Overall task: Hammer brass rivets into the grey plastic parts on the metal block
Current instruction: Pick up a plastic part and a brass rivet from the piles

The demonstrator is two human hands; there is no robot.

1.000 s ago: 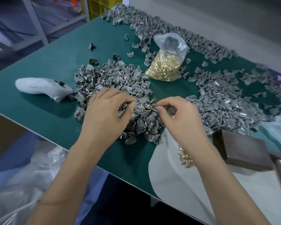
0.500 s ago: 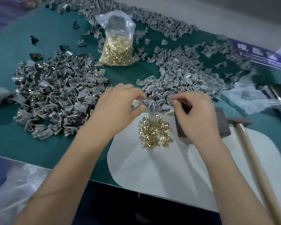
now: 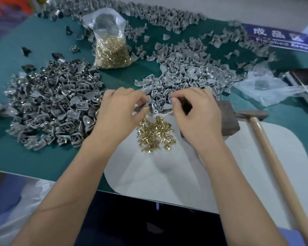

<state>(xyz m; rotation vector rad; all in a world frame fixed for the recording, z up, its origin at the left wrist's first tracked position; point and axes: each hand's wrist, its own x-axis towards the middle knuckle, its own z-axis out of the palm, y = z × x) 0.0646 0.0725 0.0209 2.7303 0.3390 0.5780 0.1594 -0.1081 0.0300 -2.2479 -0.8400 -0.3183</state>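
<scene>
My left hand [image 3: 119, 112] pinches a grey plastic part [image 3: 150, 106] between thumb and fingers, just above a loose heap of brass rivets [image 3: 156, 134] on a white mat [image 3: 167, 171]. My right hand [image 3: 197, 116] has its fingers curled, thumb and forefinger pinched near the same part; whether a rivet sits between them is too small to tell. The dark metal block [image 3: 228, 119] lies partly under my right hand. A wooden-handled hammer [image 3: 267, 144] lies on the mat to the right of the block.
A pile of riveted grey parts [image 3: 52, 107] lies at the left and a pile of plain grey parts [image 3: 188, 71] behind my hands. A clear bag of brass rivets [image 3: 110, 43] stands at the back. Crumpled plastic [image 3: 267, 87] lies at the right on the green table [image 3: 43, 157].
The view has swung right from the left pile to the mat. Both hands moved from the riveted pile to above the loose rivets, my left hand bringing a grey part along.
</scene>
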